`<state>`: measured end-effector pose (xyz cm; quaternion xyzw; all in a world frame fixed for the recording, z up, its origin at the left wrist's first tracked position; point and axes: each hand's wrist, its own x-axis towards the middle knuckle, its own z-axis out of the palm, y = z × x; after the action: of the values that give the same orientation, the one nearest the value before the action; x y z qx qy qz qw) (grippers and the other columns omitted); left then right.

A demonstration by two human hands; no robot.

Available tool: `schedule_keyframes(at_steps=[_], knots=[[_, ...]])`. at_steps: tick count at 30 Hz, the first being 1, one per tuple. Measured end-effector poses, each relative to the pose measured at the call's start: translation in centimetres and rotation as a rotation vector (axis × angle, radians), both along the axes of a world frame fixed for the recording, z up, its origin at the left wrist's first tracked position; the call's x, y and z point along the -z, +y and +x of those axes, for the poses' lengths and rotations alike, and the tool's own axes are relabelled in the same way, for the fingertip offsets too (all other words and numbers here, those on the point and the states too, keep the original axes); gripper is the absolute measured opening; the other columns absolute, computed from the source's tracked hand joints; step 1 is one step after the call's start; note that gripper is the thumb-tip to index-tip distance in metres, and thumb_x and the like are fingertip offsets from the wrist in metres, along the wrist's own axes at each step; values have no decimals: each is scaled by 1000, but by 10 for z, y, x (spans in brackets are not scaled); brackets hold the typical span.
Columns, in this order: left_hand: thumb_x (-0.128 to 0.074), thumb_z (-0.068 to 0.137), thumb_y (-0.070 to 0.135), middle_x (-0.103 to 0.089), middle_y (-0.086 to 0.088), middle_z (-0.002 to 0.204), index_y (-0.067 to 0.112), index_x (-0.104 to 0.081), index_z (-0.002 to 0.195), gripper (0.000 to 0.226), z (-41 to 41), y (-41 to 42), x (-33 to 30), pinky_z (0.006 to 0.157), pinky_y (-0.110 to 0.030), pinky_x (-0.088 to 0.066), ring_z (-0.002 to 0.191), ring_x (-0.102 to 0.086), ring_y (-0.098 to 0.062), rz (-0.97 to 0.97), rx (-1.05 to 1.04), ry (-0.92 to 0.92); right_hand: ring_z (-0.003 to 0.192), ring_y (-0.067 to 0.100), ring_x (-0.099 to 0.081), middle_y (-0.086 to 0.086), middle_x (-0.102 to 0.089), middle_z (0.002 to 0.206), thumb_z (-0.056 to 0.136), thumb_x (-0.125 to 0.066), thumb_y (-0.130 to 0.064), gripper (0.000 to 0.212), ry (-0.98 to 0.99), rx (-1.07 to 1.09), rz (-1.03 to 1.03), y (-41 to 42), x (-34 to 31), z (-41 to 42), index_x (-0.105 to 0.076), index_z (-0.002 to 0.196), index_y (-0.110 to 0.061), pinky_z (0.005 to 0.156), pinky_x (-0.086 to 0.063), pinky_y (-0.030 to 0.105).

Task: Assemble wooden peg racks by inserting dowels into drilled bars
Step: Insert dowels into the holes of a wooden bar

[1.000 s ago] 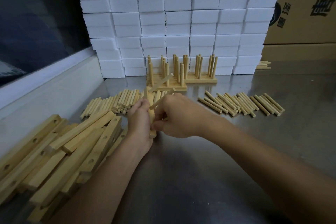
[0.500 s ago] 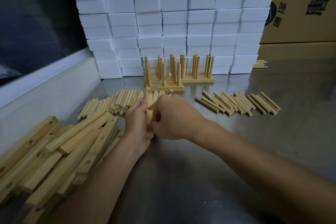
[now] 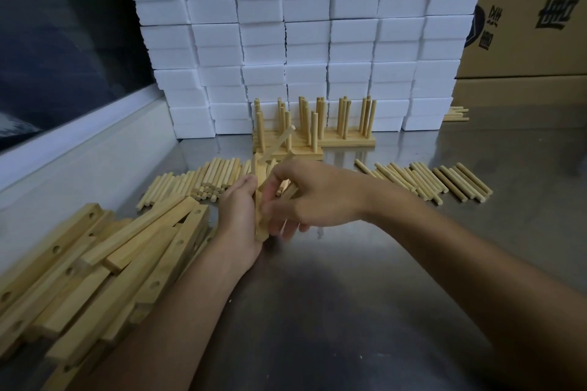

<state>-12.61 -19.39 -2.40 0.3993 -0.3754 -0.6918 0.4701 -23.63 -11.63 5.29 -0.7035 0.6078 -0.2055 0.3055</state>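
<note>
My left hand [image 3: 239,216] grips a drilled wooden bar [image 3: 259,200], held on edge above the metal table. One dowel [image 3: 279,142] sticks out of the bar's far end and slants up to the right. My right hand [image 3: 313,197] is curled beside the bar and pinches dowels [image 3: 287,192] against it; which hole they meet is hidden by the fingers. Loose dowels lie in a pile [image 3: 197,182] behind my left hand and in a row [image 3: 425,179] to the right. Drilled bars [image 3: 104,267] are heaped at the left. Finished racks [image 3: 313,128] stand at the back.
A wall of white foam blocks [image 3: 305,41] closes the back. Cardboard boxes [image 3: 533,19] stand at the back right, with a few dowels [image 3: 457,114] at their foot. A white ledge [image 3: 79,149] under a dark window runs along the left. Bare steel table [image 3: 349,311] lies in front.
Both hands stay at the bar. My right hand's fingers have shifted a little along it; the slanted dowel keeps its place.
</note>
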Motion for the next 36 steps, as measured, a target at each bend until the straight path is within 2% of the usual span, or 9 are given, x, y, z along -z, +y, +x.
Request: schedule_keyframes(at_steps=[2,5,11,14,17,22,25,29,36], knots=[[-42,105,25,-67,-18,98,10,-67,115,31,1,0,0,65,-36,-46,81,-63,-30,-15,3,-8,75,9,-69,-7,-69,87,90,-68,-28,11,237,4,-159,-2,-2,-4,-61,96,-22,69,-58,30],[-41,105,24,-58,-8,74,8,-65,106,28,1,0,1,44,-26,-41,54,-54,-15,-53,7,-17,68,0,-58,-17,-59,77,86,-74,-33,10,355,-12,-309,3,-12,-9,-69,88,-24,60,-45,18],[-41,105,21,-52,-5,65,9,-61,100,24,2,2,0,37,-24,-35,43,-47,-12,-67,0,-4,66,4,-57,-12,-54,70,92,-68,-29,17,484,-27,-406,8,-12,-2,-75,87,-14,71,-54,27],[-41,106,23,-55,-7,67,7,-63,115,28,2,2,0,39,-24,-36,49,-48,-15,-62,-17,-21,63,15,-64,2,-65,65,96,-60,-29,30,477,5,-426,6,-6,3,-72,80,-7,73,-57,38],[-40,106,24,-57,-6,69,7,-60,127,33,2,3,0,40,-24,-37,51,-50,-15,-65,-23,-29,54,6,-63,-2,-68,59,97,-59,-30,34,441,20,-388,5,-4,2,-70,73,-9,67,-56,26],[-40,106,22,-62,-21,89,7,-62,122,32,1,5,-2,54,-33,-42,67,-56,-25,-60,-7,0,56,0,-66,-6,-71,63,89,-70,-26,16,260,-17,-325,2,-1,-3,-72,78,-14,59,-54,17],[-40,106,23,-72,-19,102,11,-64,120,30,1,4,-2,68,-41,-53,85,-68,-30,-35,-21,-6,63,4,-70,-4,-73,69,83,-77,-22,7,130,-24,-312,-3,5,-7,-73,82,-16,68,-60,29],[-40,106,25,-75,-14,98,8,-68,116,34,2,1,-2,60,-33,-51,77,-71,-24,-6,-26,7,69,5,-71,-3,-75,75,81,-80,-17,7,17,-31,-301,-8,9,-12,-75,85,-16,69,-60,32],[-37,107,23,-70,-19,117,4,-62,124,36,0,-2,-6,79,-36,-54,105,-69,-29,24,-3,15,72,5,-69,-7,-74,80,80,-81,-21,8,42,50,-335,-15,11,-22,-76,85,-18,69,-61,31]])
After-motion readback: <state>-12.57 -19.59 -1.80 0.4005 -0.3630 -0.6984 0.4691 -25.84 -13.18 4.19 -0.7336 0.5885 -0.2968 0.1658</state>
